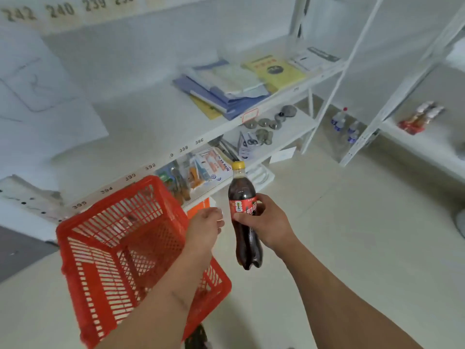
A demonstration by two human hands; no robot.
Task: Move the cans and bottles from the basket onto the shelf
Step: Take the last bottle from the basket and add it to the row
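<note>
1. The right hand, at centre frame, has its fingers and thumb curled round the red label of a dark cola bottle with a yellow cap; the bottle is upright in the air, clear of the basket and not yet on any shelf.
2. The left hand hangs just left of the bottle, over the basket's right rim. Its fingers look loosely bent and hold nothing that I can see.
3. The red basket, lower left, shows only bare mesh inside where it is visible; the left forearm hides part of it, so I cannot tell whether any item remains there.
4. At the right of the frame, clear water bottles lie on a low shelf, and more bottles lie on another shelf further right.
5. Judgement: this looks like a late stage, perhaps the last bottle. What is left is setting it on a shelf, probably among those at the right.
</note>
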